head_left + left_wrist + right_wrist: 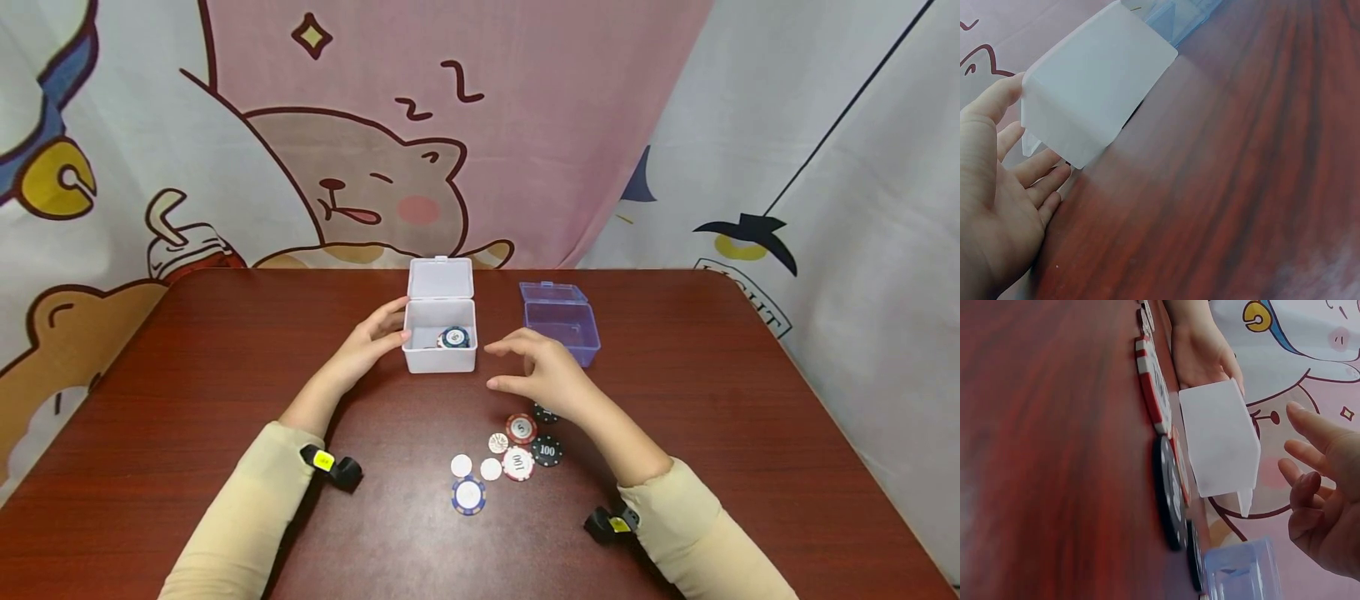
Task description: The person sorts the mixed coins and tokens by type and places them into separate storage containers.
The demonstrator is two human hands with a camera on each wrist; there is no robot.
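A white lidded box stands on the table with its lid up and a few poker chips inside. My left hand rests against the box's left side, its thumb at the rim; the left wrist view shows the fingers loosely extended along the wall. To the right of the box, my right hand hovers with thumb and fingers apart and nothing between them. Below it lie a red-rimmed chip, a black "100" chip and a white-and-red "100" chip.
A translucent blue box with a raised lid stands behind my right hand. Nearer me lie a blue-rimmed chip, small white discs and a patterned disc. A printed curtain hangs behind the wooden table.
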